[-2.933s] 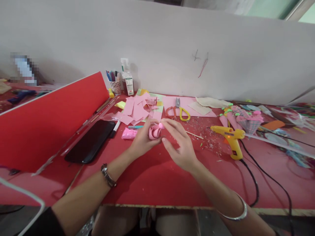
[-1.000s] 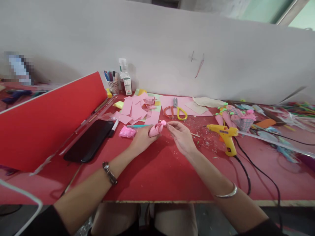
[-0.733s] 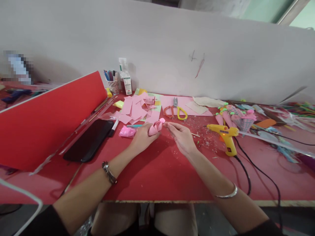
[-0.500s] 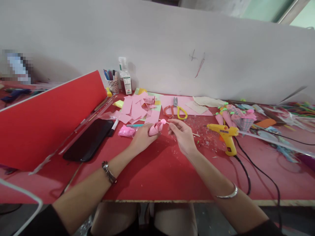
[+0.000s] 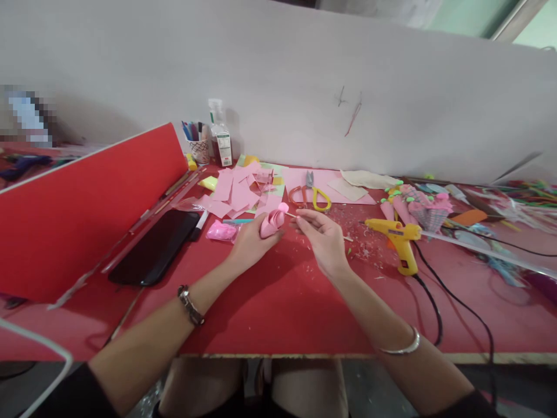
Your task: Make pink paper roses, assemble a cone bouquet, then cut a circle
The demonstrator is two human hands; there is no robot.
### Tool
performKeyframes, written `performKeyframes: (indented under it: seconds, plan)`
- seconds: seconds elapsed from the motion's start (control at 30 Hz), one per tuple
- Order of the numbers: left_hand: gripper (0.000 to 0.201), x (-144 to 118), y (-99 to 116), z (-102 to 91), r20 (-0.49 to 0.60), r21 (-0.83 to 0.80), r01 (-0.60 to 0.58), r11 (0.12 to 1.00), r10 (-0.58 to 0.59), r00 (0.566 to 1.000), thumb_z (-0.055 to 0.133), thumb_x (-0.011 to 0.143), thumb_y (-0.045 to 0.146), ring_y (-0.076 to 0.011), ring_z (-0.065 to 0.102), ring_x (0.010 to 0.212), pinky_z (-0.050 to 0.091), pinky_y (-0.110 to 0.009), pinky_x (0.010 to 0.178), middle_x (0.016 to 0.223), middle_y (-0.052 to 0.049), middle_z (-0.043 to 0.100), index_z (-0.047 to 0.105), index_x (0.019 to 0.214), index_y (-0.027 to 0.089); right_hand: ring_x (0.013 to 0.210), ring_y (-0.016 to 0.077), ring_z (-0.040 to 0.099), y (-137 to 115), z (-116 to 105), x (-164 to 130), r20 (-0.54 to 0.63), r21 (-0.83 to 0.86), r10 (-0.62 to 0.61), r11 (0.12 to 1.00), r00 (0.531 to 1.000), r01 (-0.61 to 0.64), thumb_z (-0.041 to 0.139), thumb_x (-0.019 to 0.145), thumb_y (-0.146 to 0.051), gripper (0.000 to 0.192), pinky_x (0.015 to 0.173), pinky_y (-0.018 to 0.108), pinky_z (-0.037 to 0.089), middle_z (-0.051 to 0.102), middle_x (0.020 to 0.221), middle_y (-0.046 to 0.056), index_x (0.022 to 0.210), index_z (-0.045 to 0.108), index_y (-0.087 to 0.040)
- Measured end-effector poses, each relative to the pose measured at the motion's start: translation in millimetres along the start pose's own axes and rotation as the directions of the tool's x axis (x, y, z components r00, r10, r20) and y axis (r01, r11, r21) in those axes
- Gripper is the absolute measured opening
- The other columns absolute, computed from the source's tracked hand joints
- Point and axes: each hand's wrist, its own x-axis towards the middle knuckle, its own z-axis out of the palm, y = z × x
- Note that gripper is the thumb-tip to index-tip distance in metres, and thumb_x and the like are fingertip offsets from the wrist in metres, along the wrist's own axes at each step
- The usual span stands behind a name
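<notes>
My left hand (image 5: 251, 242) is closed around a rolled pink paper cone (image 5: 270, 225), its open end facing up and to the right. Between the thumb and fingers of my right hand (image 5: 322, 237) is a thin stick (image 5: 290, 215). A small bright pink ball (image 5: 283, 207) sits at the stick's left end, right by the cone's upper edge; whether it touches the paper I cannot tell. Just behind the hands lie scissors (image 5: 310, 181) with a red and a yellow handle. Cut pink paper pieces (image 5: 239, 196) are heaped beyond my left hand.
A yellow glue gun (image 5: 405, 247) lies right of my right hand, its cord trailing over the table edge. Finished-looking small cones (image 5: 402, 210) are bunched behind it. A black phone (image 5: 154, 249) and a red board (image 5: 96, 203) are at left. A pen cup (image 5: 200, 151) stands at the back.
The pink ball on the stick has shifted slightly left and up, over the cone's edge. My left hand and the cone have turned a little, showing more of the rolled opening.
</notes>
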Motion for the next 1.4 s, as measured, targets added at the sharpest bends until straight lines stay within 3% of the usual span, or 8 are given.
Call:
performKeyframes:
  seconds: [0.2, 0.43, 0.6, 0.77, 0.83, 1.0, 1.23, 1.4]
  plan:
    - [0.019, -4, 4, 0.8, -0.019, -0.055, -0.059, 0.997, 0.058, 0.998, 0.051, 0.069, 0.031, -0.0116, 0.046, 0.063, 0.038, -0.023, 0.059, 0.068, 0.003, 0.051, 0.049, 0.080, 0.017, 0.063, 0.0108, 0.059, -7, -1, -4, 0.012, -0.111, -0.174, 0.978, 0.985, 0.175, 0.063, 0.063, -0.021, 0.002, 0.061, 0.024, 0.048, 0.064, 0.064, -0.002, 0.064, 0.062, -0.019]
    - [0.011, -5, 6, 3.1, -0.011, -0.145, -0.108, 0.983, 0.107, 0.994, 0.050, 0.068, 0.027, -0.0096, 0.043, 0.060, 0.038, -0.021, 0.056, 0.066, 0.004, 0.047, 0.045, 0.073, 0.018, 0.074, 0.0114, 0.060, -20, 2, -12, 0.051, -0.148, -0.289, 0.944, 0.956, 0.294, 0.060, 0.068, -0.017, 0.008, 0.071, 0.026, 0.051, 0.065, 0.077, 0.000, 0.074, 0.064, -0.021]
    - [0.011, -5, 7, 2.9, -0.052, -0.163, -0.106, 0.981, 0.098, 0.994, 0.049, 0.069, 0.027, -0.0094, 0.044, 0.058, 0.038, -0.021, 0.055, 0.064, 0.004, 0.048, 0.045, 0.074, 0.018, 0.058, 0.0088, 0.058, -22, 1, -18, 0.112, -0.168, -0.342, 0.919, 0.933, 0.357, 0.061, 0.068, -0.017, 0.005, 0.058, 0.023, 0.051, 0.062, 0.065, -0.003, 0.072, 0.063, -0.020]
    - [0.009, -5, 8, 2.7, -0.061, -0.161, -0.102, 0.982, 0.093, 0.994, 0.049, 0.069, 0.025, -0.0089, 0.042, 0.058, 0.037, -0.021, 0.055, 0.064, 0.004, 0.046, 0.044, 0.073, 0.018, 0.082, 0.0127, 0.059, -21, -1, -17, 0.139, -0.221, -0.427, 0.866, 0.893, 0.449, 0.057, 0.073, -0.016, 0.013, 0.074, 0.028, 0.050, 0.065, 0.083, 0.000, 0.077, 0.066, -0.025]
    - [0.010, -6, 8, 2.7, -0.076, -0.160, -0.093, 0.983, 0.082, 0.994, 0.049, 0.069, 0.025, -0.0087, 0.041, 0.057, 0.037, -0.021, 0.054, 0.063, 0.004, 0.045, 0.043, 0.071, 0.018, 0.081, 0.0128, 0.060, -21, -1, -16, 0.131, -0.212, -0.398, 0.883, 0.908, 0.418, 0.058, 0.072, -0.017, 0.012, 0.073, 0.028, 0.051, 0.065, 0.083, 0.000, 0.077, 0.066, -0.024]
    - [0.012, -5, 8, 3.0, -0.090, -0.178, -0.072, 0.981, 0.056, 0.994, 0.049, 0.068, 0.027, -0.0087, 0.038, 0.055, 0.035, -0.021, 0.052, 0.061, 0.005, 0.041, 0.041, 0.068, 0.019, 0.047, 0.0076, 0.056, -21, 1, -16, 0.117, -0.108, -0.260, 0.956, 0.959, 0.272, 0.059, 0.071, -0.022, 0.005, 0.050, 0.022, 0.050, 0.060, 0.055, -0.004, 0.068, 0.061, -0.019]
    - [0.010, -6, 8, 3.8, -0.090, -0.191, -0.095, 0.977, 0.079, 0.993, 0.050, 0.068, 0.024, -0.0096, 0.043, 0.058, 0.039, -0.022, 0.055, 0.064, 0.004, 0.048, 0.045, 0.073, 0.018, 0.074, 0.0112, 0.063, -20, 4, -16, 0.118, -0.106, -0.279, 0.951, 0.953, 0.291, 0.058, 0.069, -0.014, 0.013, 0.072, 0.026, 0.053, 0.067, 0.078, 0.000, 0.078, 0.064, -0.021]
    - [0.008, -7, 10, 3.1, -0.077, -0.187, -0.106, 0.977, 0.093, 0.993, 0.050, 0.068, 0.023, -0.0102, 0.046, 0.060, 0.040, -0.022, 0.056, 0.066, 0.003, 0.050, 0.047, 0.074, 0.018, 0.073, 0.0129, 0.064, -20, 4, -17, 0.129, -0.068, -0.234, 0.967, 0.964, 0.244, 0.058, 0.069, -0.015, 0.014, 0.073, 0.029, 0.053, 0.068, 0.077, -0.001, 0.079, 0.066, -0.022]
